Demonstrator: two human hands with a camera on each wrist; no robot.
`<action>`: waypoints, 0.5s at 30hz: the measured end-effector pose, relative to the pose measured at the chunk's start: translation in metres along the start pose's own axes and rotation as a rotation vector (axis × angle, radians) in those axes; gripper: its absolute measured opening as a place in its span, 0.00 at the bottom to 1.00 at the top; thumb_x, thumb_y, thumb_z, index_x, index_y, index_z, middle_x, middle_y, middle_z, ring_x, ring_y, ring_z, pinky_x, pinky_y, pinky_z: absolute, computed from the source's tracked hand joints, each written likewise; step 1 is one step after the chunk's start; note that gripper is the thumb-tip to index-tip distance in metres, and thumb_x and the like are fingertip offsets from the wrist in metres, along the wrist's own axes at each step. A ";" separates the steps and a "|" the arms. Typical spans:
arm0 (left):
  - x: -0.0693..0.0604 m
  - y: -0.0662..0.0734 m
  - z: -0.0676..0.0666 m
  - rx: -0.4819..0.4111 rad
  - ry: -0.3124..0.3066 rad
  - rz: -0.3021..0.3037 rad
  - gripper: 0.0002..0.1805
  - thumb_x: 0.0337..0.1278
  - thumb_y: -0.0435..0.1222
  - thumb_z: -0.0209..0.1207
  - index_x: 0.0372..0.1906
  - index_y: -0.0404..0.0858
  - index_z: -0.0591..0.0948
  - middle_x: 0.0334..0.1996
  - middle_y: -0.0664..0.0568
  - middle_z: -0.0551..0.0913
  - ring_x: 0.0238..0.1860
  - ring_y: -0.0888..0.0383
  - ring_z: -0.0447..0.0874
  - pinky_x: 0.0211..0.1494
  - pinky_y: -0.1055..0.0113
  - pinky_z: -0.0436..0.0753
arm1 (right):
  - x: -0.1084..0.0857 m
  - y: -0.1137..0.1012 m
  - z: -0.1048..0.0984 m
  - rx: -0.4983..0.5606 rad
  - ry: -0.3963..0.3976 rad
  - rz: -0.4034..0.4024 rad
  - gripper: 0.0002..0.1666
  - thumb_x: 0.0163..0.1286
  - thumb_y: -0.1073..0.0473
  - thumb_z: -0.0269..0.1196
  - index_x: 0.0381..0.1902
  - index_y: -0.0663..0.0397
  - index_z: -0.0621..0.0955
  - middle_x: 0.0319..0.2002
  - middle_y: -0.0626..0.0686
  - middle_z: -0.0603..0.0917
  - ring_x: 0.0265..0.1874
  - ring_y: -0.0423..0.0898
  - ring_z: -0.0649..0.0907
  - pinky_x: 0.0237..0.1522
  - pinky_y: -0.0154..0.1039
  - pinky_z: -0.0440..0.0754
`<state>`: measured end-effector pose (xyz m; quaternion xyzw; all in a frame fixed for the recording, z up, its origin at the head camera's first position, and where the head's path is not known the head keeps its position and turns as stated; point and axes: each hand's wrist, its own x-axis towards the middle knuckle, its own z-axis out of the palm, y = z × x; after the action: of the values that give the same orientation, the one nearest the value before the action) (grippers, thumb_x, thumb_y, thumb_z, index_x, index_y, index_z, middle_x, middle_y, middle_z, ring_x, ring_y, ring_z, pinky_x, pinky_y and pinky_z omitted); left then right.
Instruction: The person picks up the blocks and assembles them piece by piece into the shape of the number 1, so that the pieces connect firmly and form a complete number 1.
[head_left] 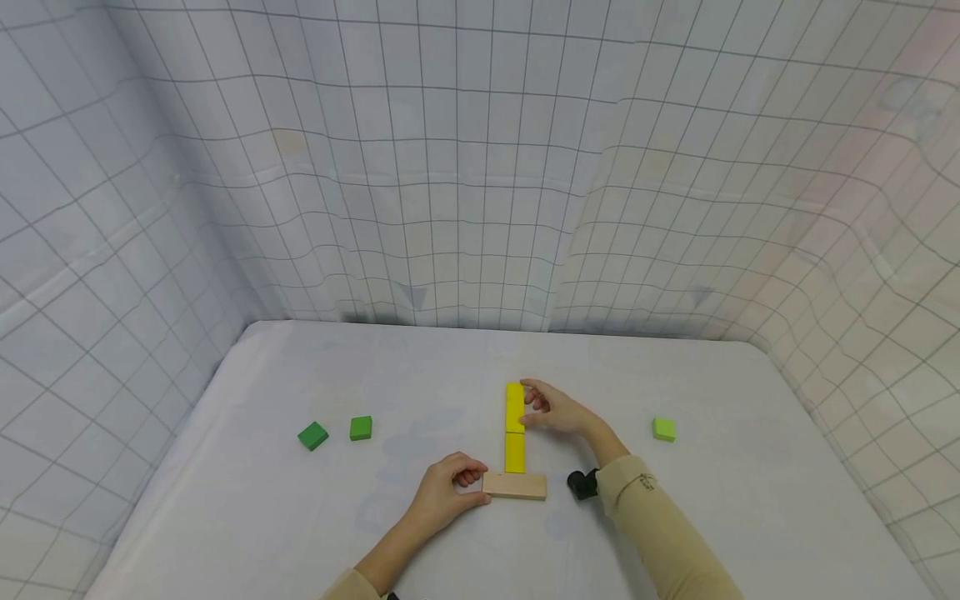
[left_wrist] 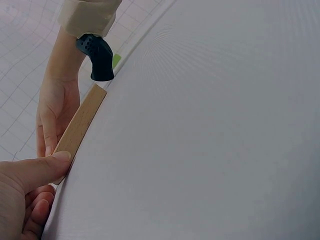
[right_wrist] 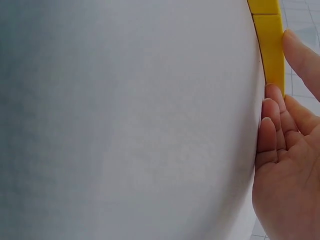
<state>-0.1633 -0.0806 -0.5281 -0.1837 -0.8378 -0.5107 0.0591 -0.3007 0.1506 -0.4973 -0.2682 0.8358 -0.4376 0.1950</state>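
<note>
On the white counter [head_left: 225,517], roughly midway between its left and right edges, lies a plain wooden block [head_left: 517,486]. Its long axis runs left to right, about parallel to the counter's far edge. The left hand [head_left: 442,495] pinches its left end between thumb and fingers, probably to keep it square and steady.

From the wooden block's far side a row of two yellow pieces points toward the far edge, roughly at right angles to it, making a shape like an upside-down T. The near yellow block [head_left: 514,454] meets the wooden one, or all but meets it; the far yellow block [head_left: 513,408] abuts it end to end. The right hand [head_left: 558,410] is at the far one's right side, thumb and index finger spread along its length, the others bent inward; this seems meant to line the pair up. How firmly they press cannot be told.

Well apart, toward the counter's left edge, sit a tilted-looking dark green block [head_left: 312,436] and a squarer green block [head_left: 361,428]; toward the right edge sits a light green block [head_left: 663,429]. Beyond the far edge hangs a gridded cloth [head_left: 480,208].
</note>
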 end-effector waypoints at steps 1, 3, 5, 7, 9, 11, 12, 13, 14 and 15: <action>0.000 0.000 0.000 0.000 -0.001 -0.001 0.17 0.32 0.34 0.73 0.35 0.38 0.82 0.28 0.57 0.78 0.29 0.65 0.73 0.34 0.73 0.76 | 0.000 0.000 0.000 -0.001 0.001 -0.001 0.39 0.61 0.62 0.63 0.65 0.68 0.58 0.43 0.60 0.70 0.39 0.50 0.68 0.40 0.36 0.66; 0.000 0.000 0.000 0.000 -0.002 -0.002 0.17 0.32 0.34 0.73 0.35 0.38 0.82 0.28 0.57 0.78 0.29 0.64 0.73 0.34 0.72 0.76 | 0.000 0.001 0.000 -0.006 -0.002 0.000 0.39 0.61 0.60 0.63 0.65 0.66 0.59 0.43 0.57 0.70 0.39 0.47 0.67 0.40 0.35 0.66; 0.000 0.001 -0.001 -0.004 -0.003 -0.005 0.17 0.33 0.34 0.72 0.35 0.38 0.82 0.28 0.57 0.78 0.29 0.64 0.73 0.34 0.72 0.76 | 0.000 0.001 -0.001 -0.007 -0.008 0.006 0.40 0.61 0.59 0.64 0.65 0.64 0.59 0.43 0.56 0.70 0.39 0.46 0.67 0.41 0.34 0.66; 0.000 0.002 -0.001 -0.009 -0.006 -0.008 0.17 0.33 0.34 0.72 0.35 0.38 0.82 0.28 0.57 0.78 0.29 0.64 0.73 0.34 0.72 0.76 | 0.000 0.001 -0.001 -0.006 -0.014 0.008 0.40 0.60 0.57 0.64 0.65 0.64 0.59 0.43 0.55 0.70 0.39 0.45 0.67 0.41 0.34 0.67; 0.000 0.002 -0.001 -0.012 -0.009 -0.012 0.17 0.33 0.34 0.72 0.35 0.38 0.82 0.28 0.57 0.78 0.29 0.64 0.73 0.34 0.72 0.76 | 0.000 0.001 -0.002 -0.008 -0.018 0.009 0.41 0.60 0.57 0.64 0.65 0.64 0.59 0.43 0.54 0.70 0.39 0.45 0.68 0.42 0.34 0.67; 0.000 0.002 -0.001 -0.012 -0.010 -0.014 0.17 0.33 0.34 0.72 0.35 0.38 0.82 0.28 0.57 0.78 0.29 0.64 0.73 0.34 0.72 0.76 | -0.001 0.000 -0.002 -0.007 -0.019 0.014 0.41 0.60 0.56 0.64 0.65 0.63 0.59 0.43 0.54 0.70 0.40 0.45 0.68 0.42 0.34 0.67; 0.000 0.002 -0.001 -0.012 -0.011 -0.015 0.17 0.33 0.34 0.72 0.35 0.38 0.82 0.28 0.57 0.78 0.29 0.64 0.73 0.34 0.72 0.76 | -0.001 0.000 -0.002 -0.006 -0.018 0.012 0.41 0.60 0.56 0.64 0.65 0.63 0.59 0.43 0.54 0.70 0.40 0.45 0.68 0.42 0.35 0.67; 0.000 0.002 -0.001 -0.012 -0.011 -0.015 0.17 0.33 0.34 0.72 0.35 0.38 0.82 0.28 0.57 0.78 0.29 0.64 0.73 0.34 0.72 0.76 | -0.001 -0.001 -0.003 -0.003 -0.018 0.015 0.41 0.60 0.56 0.64 0.65 0.63 0.59 0.43 0.53 0.70 0.39 0.45 0.68 0.42 0.35 0.67; 0.000 0.001 -0.001 -0.011 -0.011 -0.015 0.17 0.33 0.34 0.72 0.35 0.38 0.82 0.28 0.57 0.78 0.29 0.64 0.73 0.34 0.72 0.76 | -0.001 -0.001 -0.003 -0.002 -0.015 0.015 0.41 0.60 0.57 0.64 0.65 0.64 0.59 0.43 0.54 0.70 0.39 0.45 0.68 0.42 0.35 0.67; 0.000 0.001 -0.001 -0.010 -0.010 -0.013 0.17 0.33 0.34 0.72 0.35 0.38 0.82 0.28 0.57 0.78 0.29 0.64 0.73 0.34 0.72 0.76 | -0.002 -0.002 -0.003 0.001 -0.015 0.019 0.41 0.60 0.57 0.65 0.65 0.63 0.59 0.43 0.53 0.70 0.40 0.45 0.68 0.42 0.35 0.67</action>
<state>-0.1628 -0.0810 -0.5266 -0.1809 -0.8367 -0.5144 0.0507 -0.3006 0.1525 -0.4944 -0.2636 0.8366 -0.4340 0.2055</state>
